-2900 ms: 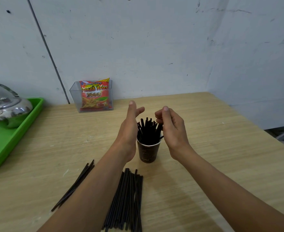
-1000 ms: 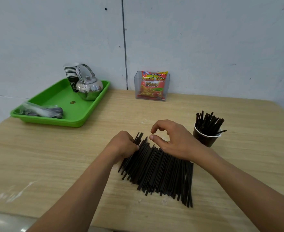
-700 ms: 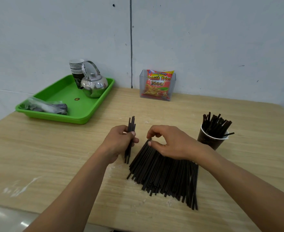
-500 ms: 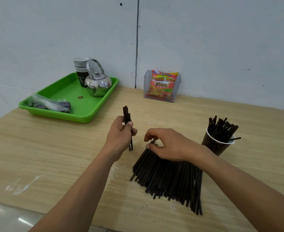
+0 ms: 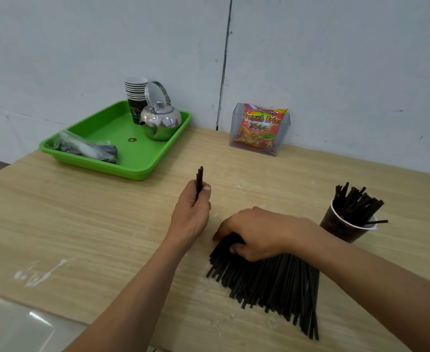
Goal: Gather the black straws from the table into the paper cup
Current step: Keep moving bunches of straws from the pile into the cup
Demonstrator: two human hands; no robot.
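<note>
The dark brown paper cup (image 5: 345, 231) is standing toward the right edge of the pale wooden counter (image 5: 82, 224), already bristling with black straws, one of them lying almost flat across its rim. It is sitting to the right of both hands and slightly farther back than the right hand (image 5: 259, 235), which is plainly the nearer. The left hand (image 5: 192, 214) is hovering well apart from the cup, near the counter's middle.

The left hand's grip is closing fully round a small bundle of black straws (image 5: 199, 176). Thumb and curled fingers are clamping it with its long axis nearly upright and its tips poking out above the fist. To reach the cup, this bundle is probably needing to travel rightward past the right hand.

The right hand's grip is curling down over the far, narrow end of the fanned pile of thin black plastic straws (image 5: 277, 285), with thumb and fingertips wrapping some of those ends. The pile is lying by the near edge, right of centre, its straws running from the hand toward that edge and spreading as they go. Much of the gathering seems to be remaining.
</note>
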